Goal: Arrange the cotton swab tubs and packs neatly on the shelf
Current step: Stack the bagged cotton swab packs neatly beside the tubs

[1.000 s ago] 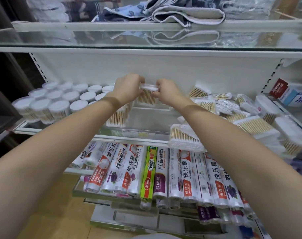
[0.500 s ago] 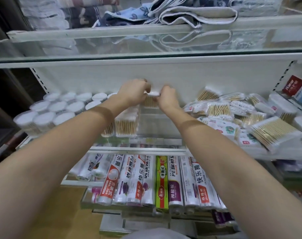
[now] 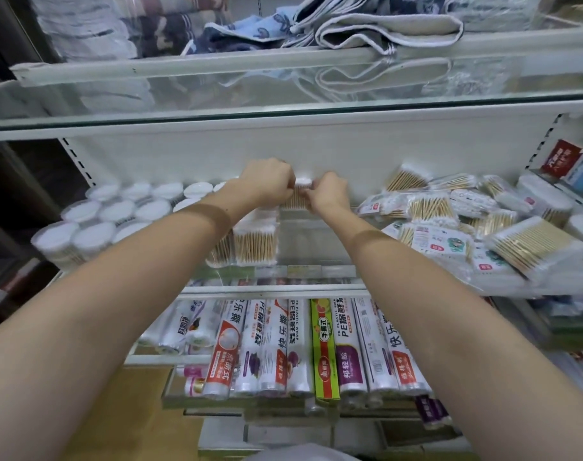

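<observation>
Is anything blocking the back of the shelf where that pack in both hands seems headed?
Nothing visible does. The left hand and right hand hold the swab pack near the back wall; the glass shelf beneath and in front of it looks bare.

head view, down at shelf (image 3: 283,289)
</observation>
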Available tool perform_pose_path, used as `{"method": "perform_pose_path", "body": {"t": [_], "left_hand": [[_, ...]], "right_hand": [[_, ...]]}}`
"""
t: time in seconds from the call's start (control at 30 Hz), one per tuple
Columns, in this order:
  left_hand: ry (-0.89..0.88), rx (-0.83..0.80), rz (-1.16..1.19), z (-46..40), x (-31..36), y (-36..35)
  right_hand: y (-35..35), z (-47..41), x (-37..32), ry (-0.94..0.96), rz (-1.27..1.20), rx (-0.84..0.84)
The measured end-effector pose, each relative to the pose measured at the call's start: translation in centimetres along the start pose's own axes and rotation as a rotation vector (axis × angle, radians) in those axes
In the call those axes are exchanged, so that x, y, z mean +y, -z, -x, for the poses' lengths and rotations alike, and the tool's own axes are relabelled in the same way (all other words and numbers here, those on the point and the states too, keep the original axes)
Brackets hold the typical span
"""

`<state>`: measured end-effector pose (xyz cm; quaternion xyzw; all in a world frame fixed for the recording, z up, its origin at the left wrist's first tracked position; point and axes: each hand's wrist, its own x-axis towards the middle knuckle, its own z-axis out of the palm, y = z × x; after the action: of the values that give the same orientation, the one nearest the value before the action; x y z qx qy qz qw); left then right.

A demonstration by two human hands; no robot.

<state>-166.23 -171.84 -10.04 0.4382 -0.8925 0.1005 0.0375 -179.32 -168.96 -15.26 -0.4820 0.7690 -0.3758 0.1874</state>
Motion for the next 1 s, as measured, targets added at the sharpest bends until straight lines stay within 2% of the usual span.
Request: {"method": "perform_pose_path", "body": {"t": [0.13,0.23,0.4,0.63,0.83,1.0], "left_hand": [[0.006,-0.080,0.074,-0.1,0.0,1.0],[-0.014,-0.046,0.093,-0.3,0.4,1.5],[-0.025,0.105,0.214,-0.6,3.4,1.9],[-0.024,0.091,0.429,-1.5,9.2,2.0],[0.006,0.082,0.433,-1.9,12.1,0.7],[0.088,0.071,0.506,-1.4,12.7,0.0]], "right_hand": [[1.1,0.3,-0.5,0.020,0.122,-0.033],[3.1,0.6,-0.9,0.032,0.161,-0.031],[7.3,0.5,0.2,0.078,0.286,0.062],[13.5,0.6,3.5,0.040,0.347,0.233],[14.7,0.3,6.1,0.052,0.384,0.045],[14.7,0.0,6.7,0.127,0.371,0.040]]}}
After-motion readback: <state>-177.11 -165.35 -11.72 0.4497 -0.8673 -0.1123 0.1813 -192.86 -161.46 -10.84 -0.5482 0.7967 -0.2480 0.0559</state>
